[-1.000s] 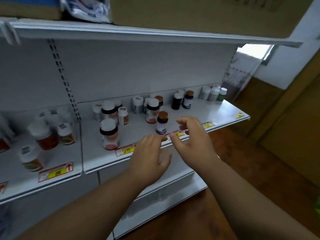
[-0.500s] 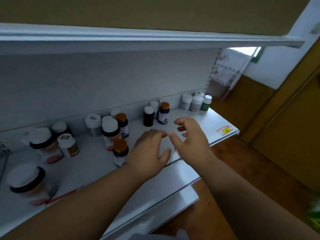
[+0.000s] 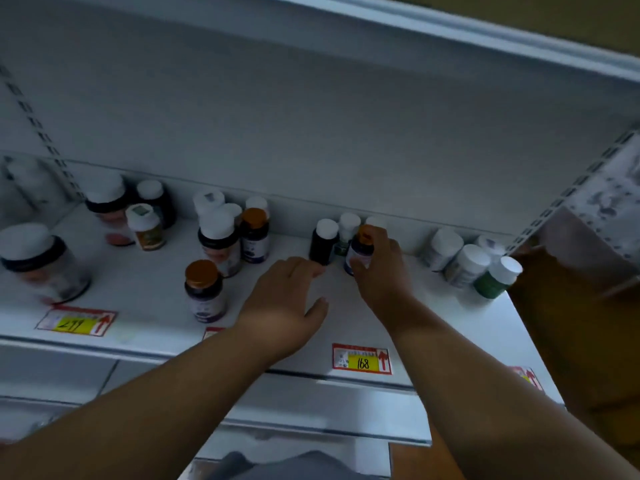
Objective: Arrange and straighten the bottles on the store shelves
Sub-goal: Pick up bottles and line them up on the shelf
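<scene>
Head view: right hand (image 3: 379, 268) fingers grip orange-capped bottle (image 3: 360, 249); left hand (image 3: 287, 303) fingers relaxed, empty

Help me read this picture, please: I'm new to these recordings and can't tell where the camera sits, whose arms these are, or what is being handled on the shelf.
There is no machine here. The camera is worn on a person's head and looks forward and down, so the two bare arms reaching in from the bottom are that person's own.

In front is a white store shelf holding small supplement bottles, with price tags on its front edge, one reading 168.

The right hand has its grip around an orange-capped bottle near the back, beside a black bottle with a white cap. The left hand holds nothing; its fingers stretch toward that black bottle, and I cannot tell whether they touch it.

Another orange-capped bottle stands alone nearer the front, and a green bottle stands at the far right.
</scene>
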A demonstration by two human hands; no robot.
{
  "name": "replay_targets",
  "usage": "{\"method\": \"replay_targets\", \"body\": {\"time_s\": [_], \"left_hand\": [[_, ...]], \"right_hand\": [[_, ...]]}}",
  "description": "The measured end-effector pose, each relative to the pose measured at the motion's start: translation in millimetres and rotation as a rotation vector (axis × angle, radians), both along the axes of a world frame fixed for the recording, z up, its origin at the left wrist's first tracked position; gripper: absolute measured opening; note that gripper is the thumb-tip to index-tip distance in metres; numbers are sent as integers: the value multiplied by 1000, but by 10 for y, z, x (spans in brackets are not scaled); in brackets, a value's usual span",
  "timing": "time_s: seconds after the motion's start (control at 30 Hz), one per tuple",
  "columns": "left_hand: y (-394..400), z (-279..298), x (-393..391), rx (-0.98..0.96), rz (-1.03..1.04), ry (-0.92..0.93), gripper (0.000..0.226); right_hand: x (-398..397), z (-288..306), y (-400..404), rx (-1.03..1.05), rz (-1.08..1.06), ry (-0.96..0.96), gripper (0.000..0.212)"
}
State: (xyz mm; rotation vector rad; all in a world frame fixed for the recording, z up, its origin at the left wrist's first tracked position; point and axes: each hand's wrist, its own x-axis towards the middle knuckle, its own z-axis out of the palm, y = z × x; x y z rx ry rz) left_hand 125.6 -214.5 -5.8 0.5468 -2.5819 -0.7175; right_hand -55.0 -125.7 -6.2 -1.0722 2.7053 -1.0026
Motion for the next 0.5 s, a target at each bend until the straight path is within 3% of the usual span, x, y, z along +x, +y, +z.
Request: {"method": "replay_targets", "body": {"time_s": [0.13, 0.33, 0.5], "left_hand": [[-82, 13, 184, -106, 51, 11, 47], [-259, 158, 563, -285, 245, 204, 34], [-595, 186, 881, -334, 287, 111, 52]], "right_hand": [[-123, -72, -42, -56, -10, 5, 34], [326, -65, 43, -199, 141, 18, 42], [983, 34, -204, -199, 331, -152, 45]]}}
